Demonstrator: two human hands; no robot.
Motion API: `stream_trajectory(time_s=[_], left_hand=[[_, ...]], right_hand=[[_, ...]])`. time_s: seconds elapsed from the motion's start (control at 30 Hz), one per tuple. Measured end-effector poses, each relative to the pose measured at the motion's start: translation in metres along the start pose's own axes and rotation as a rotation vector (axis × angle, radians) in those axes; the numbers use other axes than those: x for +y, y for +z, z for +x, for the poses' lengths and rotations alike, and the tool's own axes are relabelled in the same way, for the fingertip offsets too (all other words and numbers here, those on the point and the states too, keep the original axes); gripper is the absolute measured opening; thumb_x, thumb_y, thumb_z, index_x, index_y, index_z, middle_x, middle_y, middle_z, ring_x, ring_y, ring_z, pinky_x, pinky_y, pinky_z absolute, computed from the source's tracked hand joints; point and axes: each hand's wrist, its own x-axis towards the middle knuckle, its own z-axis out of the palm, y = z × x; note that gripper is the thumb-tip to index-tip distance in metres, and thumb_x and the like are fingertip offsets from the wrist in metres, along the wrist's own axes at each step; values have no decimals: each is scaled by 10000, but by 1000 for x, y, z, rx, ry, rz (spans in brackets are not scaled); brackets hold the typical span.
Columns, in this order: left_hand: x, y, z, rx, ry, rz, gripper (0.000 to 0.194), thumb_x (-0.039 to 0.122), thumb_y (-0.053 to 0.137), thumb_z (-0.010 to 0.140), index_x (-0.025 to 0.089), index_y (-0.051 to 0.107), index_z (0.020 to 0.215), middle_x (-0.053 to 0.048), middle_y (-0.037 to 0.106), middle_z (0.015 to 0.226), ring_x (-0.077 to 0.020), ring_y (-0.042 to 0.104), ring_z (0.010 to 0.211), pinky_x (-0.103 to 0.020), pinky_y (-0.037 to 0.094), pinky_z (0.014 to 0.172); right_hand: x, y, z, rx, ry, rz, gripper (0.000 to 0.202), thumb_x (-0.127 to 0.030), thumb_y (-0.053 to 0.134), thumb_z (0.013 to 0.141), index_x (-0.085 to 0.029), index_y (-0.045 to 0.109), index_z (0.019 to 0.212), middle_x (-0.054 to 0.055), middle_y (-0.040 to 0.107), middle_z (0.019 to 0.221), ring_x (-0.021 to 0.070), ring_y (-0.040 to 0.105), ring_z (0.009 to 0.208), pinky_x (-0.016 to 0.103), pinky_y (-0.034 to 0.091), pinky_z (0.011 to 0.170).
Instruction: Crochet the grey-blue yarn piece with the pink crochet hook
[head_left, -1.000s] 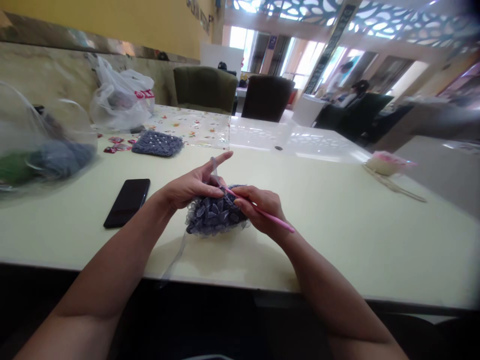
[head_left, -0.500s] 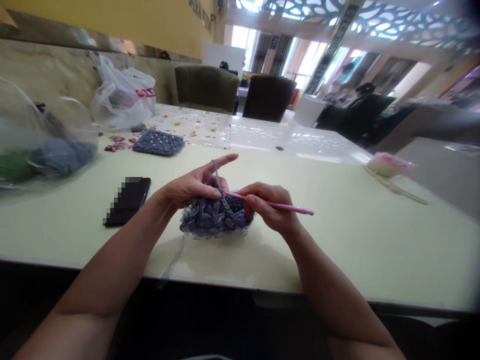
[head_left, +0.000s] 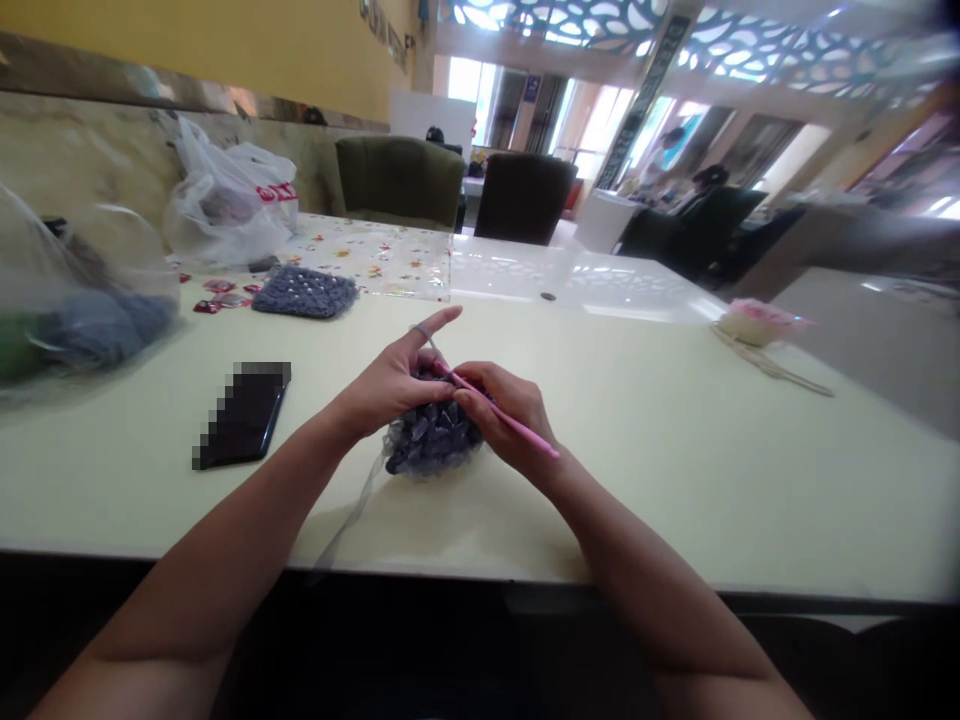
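Nearest you, a pale ribbon (head_left: 360, 505) trails from the L side of the grey ruffled piece (head_left: 436, 438) down to the counter (head_left: 645, 490) edge & over it; where it ends, can't tell. If your arm or lap caught it, it could tug the piece askew.

The piece sits in front of you, between both hands. Your L hand (head_left: 394, 385) has thumb & lower fingers closed on its upper edge, index out straight w/ a strand (head_left: 429, 340) over it. If that index dips, strand prob. goes slack & loops come out uneven. Your R hand (head_left: 514, 405) has its fingers closed pen-style on the pink hook (head_left: 525, 432), tip end up by your L fingers, exact stitch hidden. Too steep a pull might split the yarn or drop a loop.

Phone (head_left: 244, 420) lies just L of your L forearm; a wide elbow swing could knock it. Farther back: a flat grey square (head_left: 306, 292), well clear of your hands, then a white bag (head_left: 225, 205).
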Motion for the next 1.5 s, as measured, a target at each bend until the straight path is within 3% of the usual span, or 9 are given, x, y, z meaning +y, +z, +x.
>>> stream_trajectory(time_s=[0.1, 0.33, 0.5, 0.73, 1.0, 1.27, 1.4, 1.5], left_hand=[[0, 8, -1, 64, 30, 43, 951, 148, 782, 721, 268, 339, 1553, 26, 606, 790, -106, 566, 737, -226, 455, 728], [-1, 7, -1, -18, -3, -51, 963, 172, 774, 749, 268, 285, 1572, 33, 582, 798, -103, 541, 752, -235, 427, 743], [-6, -6, 2, -82, -67, -173, 777, 211, 737, 799, 230, 415, 1506, 1, 624, 872, -120, 567, 831, -251, 416, 782], [-9, -13, 5, -69, -62, -222, 830, 134, 772, 733, 182, 422, 1484, 1, 651, 837, -120, 592, 820, -249, 426, 793], [-3, -11, 3, -71, -63, -154, 833, 130, 747, 732, 147, 399, 1488, -15, 669, 841, -135, 606, 822, -259, 434, 775], [2, -5, 0, 34, -5, 93, 787, 161, 724, 744, 126, 423, 1470, -9, 650, 836, -139, 603, 813, -286, 459, 810], [-2, -1, 1, 115, 13, 276, 705, 161, 694, 743, 126, 487, 1417, -10, 646, 821, -148, 615, 803, -287, 479, 788], [-9, 3, 2, 189, 20, 374, 686, 170, 690, 743, 163, 509, 1405, -9, 641, 850, -146, 618, 799, -285, 493, 779]], right_hand=[[5, 3, -1, 24, 1, -55, 262, -391, 500, 1000, -178, 643, 1052, 54, 743, 951, 127, 681, 775, 230, 513, 709], [14, 5, 0, 75, -128, -15, 217, -324, 519, 991, -166, 652, 1057, 71, 728, 959, 139, 679, 835, 245, 524, 752], [8, -2, 3, 137, -13, 171, 175, -257, 516, 983, -174, 671, 988, 38, 709, 889, 113, 639, 768, 238, 507, 704], [9, -19, 9, -20, 18, 321, 173, -225, 541, 963, -161, 699, 935, 21, 708, 830, 88, 610, 690, 213, 489, 627], [6, -30, 13, -158, -19, 265, 186, -227, 542, 970, -136, 688, 899, 15, 643, 743, 75, 541, 629, 213, 443, 582], [14, -26, 11, -204, -171, -13, 204, -232, 486, 999, -140, 661, 948, 18, 629, 774, 81, 541, 650, 216, 417, 612], [12, -15, 7, -211, -254, -375, 268, -241, 427, 1014, -154, 621, 851, 9, 618, 743, 88, 503, 614, 229, 329, 559], [12, 0, 3, -106, -296, -635, 304, -258, 422, 1019, -173, 562, 762, -8, 588, 682, 93, 426, 550, 263, 244, 531]])
